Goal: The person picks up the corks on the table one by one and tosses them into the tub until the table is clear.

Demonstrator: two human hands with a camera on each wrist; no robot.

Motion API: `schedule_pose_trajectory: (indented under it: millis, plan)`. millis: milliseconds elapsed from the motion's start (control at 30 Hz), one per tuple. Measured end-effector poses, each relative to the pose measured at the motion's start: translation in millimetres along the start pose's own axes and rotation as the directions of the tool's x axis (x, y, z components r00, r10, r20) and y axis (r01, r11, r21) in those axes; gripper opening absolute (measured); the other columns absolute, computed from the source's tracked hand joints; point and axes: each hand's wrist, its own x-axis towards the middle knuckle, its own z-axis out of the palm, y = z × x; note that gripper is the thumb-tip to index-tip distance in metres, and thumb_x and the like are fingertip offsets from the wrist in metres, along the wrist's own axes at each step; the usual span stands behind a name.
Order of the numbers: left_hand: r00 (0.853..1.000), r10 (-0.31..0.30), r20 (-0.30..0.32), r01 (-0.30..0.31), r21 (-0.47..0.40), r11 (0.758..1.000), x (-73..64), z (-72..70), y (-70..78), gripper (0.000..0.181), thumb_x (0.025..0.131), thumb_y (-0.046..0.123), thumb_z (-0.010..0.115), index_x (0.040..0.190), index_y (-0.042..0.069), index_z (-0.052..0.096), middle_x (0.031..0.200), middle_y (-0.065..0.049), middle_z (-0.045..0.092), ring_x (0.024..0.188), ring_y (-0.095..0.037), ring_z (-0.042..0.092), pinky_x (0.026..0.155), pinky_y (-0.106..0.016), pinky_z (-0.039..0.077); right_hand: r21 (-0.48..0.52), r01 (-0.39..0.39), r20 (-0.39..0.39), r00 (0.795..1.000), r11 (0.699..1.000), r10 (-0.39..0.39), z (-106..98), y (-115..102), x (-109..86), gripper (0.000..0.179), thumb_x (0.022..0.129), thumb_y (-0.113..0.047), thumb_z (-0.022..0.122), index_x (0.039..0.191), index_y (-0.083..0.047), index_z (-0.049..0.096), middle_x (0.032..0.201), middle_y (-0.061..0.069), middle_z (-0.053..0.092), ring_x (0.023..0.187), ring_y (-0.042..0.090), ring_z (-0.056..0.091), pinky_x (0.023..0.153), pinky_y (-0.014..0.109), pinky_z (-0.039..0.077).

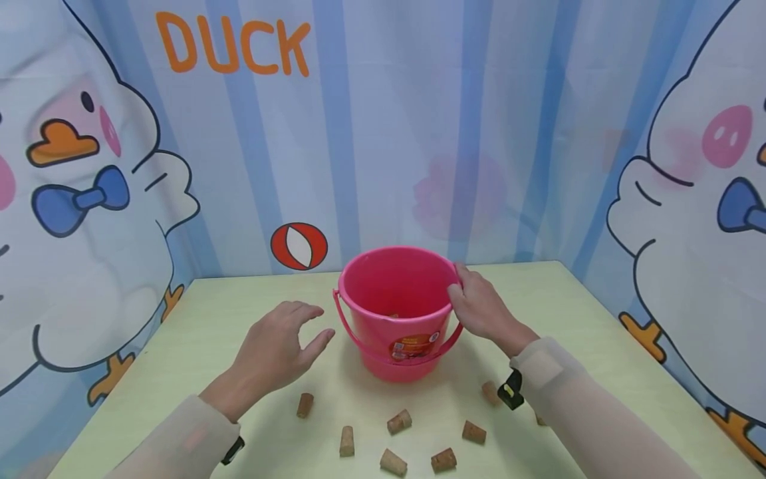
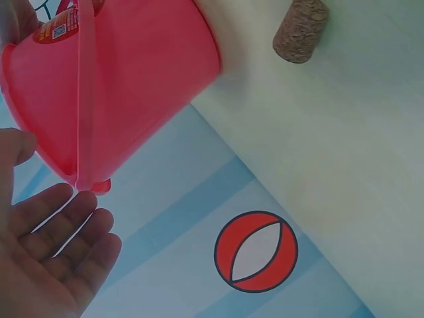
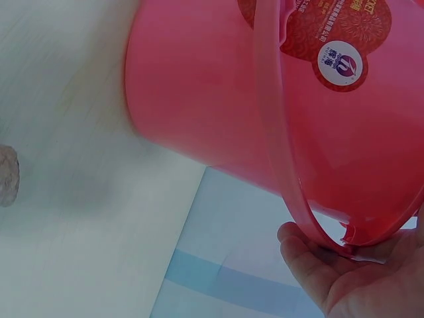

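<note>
Head view: clamped on bucket (image 1: 377,329) rim with right-hand grip (image 1: 481,306)

Standing roughly upright on bench (image 1: 556,299), between both: touching right, just beside left. Holding left-hand grip (image 1: 278,349) empty, fingers and thumb apart. With corks (image 1: 399,421) scattered on near side. Hemmed in behind and at both sides by duck-print curtain (image 1: 383,133).

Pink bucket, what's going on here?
A person's right hand grips the rim of the pink bucket, which sits on the table. The left hand is open beside it, not touching in the head view. Several corks lie loose on the near side of the bucket. Something small shows inside the bucket, too little to identify.
</note>
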Motion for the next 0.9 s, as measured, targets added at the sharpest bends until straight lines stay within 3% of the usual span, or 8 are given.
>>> schedule_pose_trajectory:
  millis: [433,900]
  plan:
    - [0.997,-0.015,0.071,0.014,0.02,1.0,-10.3,3.1,-9.0,0.043,0.089,0.036,0.079,0.119,0.006,0.073,0.116,-0.01,0.073,0.108,-0.03,0.068,0.084,-0.047,0.061,0.009,-0.013,0.0,1.0,1.0,0.013,0,-1,-1.0,0.05,0.1,-0.018,0.045,0.148,-0.001,0.042,0.108,0.019,0.06,0.086,0.026,0.055,0.068,0.032,0.055]
    - [0.981,-0.05,0.187,0.047,0.022,0.999,-17.9,5.0,-13.1,0.044,0.089,0.04,0.079,0.12,0.009,0.074,0.119,-0.008,0.073,0.113,-0.03,0.067,0.09,-0.049,0.059,0.015,-0.029,-0.003,1.0,0.999,0.029,1,-1,-0.9,0.052,0.1,-0.018,0.048,0.149,-0.003,0.041,0.115,0.018,0.06,0.094,0.028,0.055,0.072,0.034,0.058]
